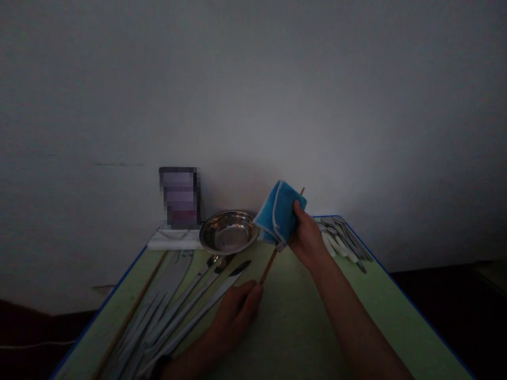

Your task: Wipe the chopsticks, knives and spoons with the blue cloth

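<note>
My left hand (pixel 240 311) is closed around the lower end of a thin brown wooden stick, seemingly a chopstick (pixel 269 265), which slants up and to the right. My right hand (pixel 311 237) grips a folded blue cloth (pixel 277 214) with pale edging, thumb pressed on its front. The cloth is around the upper part of the chopstick, whose tip sticks out beyond it at the top right. Left of my left hand lies a table knife (pixel 237 272), close to my fingers. A shiny metal bowl (pixel 229 232) stands behind, just left of the cloth.
Along the table's left side lie several metal forks (pixel 174 274), spoons and another brown stick (pixel 137 306). More cutlery, some with white handles (pixel 336 245), rests at the right back. A blurred-out upright panel (pixel 180 198) stands on a white base (pixel 174 239) against the wall (pixel 253 95).
</note>
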Demonstrator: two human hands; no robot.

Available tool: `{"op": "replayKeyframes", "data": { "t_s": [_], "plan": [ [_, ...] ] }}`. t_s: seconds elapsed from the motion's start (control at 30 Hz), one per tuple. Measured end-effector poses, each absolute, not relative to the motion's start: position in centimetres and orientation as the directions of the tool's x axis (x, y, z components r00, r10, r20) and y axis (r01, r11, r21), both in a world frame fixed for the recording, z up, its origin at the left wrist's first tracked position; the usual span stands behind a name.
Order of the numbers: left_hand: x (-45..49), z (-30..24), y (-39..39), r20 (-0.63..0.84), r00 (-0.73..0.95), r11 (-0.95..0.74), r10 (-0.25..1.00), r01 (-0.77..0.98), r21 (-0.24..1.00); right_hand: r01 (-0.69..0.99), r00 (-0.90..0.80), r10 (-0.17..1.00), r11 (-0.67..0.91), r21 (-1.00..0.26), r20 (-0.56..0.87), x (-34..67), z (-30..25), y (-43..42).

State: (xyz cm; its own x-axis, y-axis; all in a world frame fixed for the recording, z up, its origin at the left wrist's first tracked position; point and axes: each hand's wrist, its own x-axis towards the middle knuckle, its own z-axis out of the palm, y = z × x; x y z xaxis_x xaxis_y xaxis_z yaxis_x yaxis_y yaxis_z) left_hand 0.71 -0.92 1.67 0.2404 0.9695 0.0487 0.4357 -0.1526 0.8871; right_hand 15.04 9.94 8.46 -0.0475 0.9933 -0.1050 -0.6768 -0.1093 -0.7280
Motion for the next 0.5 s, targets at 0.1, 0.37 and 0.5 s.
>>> {"op": "replayKeyframes", "data": {
  "t_s": [0.1, 0.37, 0.5],
  "plan": [
    [0.6, 1.6, -1.1, 0.026, 0.264, -0.133, 0.964, 0.399, 0.907, -0.596, -0.12, 0.989, -0.141, -0.79, -0.086, 14.7, 8.9, 10.4],
    [0.8, 1.4, -1.0, -0.015, 0.291, -0.112, 0.956, 0.415, 0.903, -0.047, -0.111, 0.994, -0.015, -0.999, -0.009, 16.7, 7.6, 10.4],
    [1.0, 1.2, -1.0, -0.005, 0.28, -0.121, 0.96, 0.431, 0.894, -0.302, -0.09, 0.996, -0.027, -0.953, 0.001, 16.4, 7.6, 10.9]
  ]
}}
